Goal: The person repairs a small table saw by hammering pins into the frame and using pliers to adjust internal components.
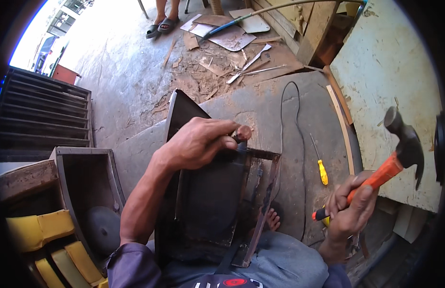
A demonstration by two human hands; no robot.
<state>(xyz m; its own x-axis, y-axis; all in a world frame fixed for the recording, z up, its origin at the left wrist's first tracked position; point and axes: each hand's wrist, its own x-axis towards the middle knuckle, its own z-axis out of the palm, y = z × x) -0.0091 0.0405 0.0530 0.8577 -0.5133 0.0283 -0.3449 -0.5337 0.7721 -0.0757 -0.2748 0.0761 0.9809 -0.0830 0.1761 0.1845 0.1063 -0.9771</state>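
Note:
My right hand [352, 204] is wrapped round the orange handle of a claw hammer [378, 175], raised at the right with its dark head up. My left hand [198, 141] is closed round a short tool with a round, reddish-brown butt end [243, 133]. The rest of that tool is hidden by my fingers and the work below. Under my left hand, a dark box-like wooden piece [210, 206] with an open frame along its right side rests across my lap. The hammer head is well apart from the tool's butt end.
A yellow-handled screwdriver [323, 173] and a thin dark cable [299, 158] lie on the concrete floor. Wood scraps [213, 72] litter the far floor, near a person's sandalled feet [162, 26]. Wooden boxes [83, 153] and yellow pieces [40, 230] stand left; a pale panel [390, 72] is right.

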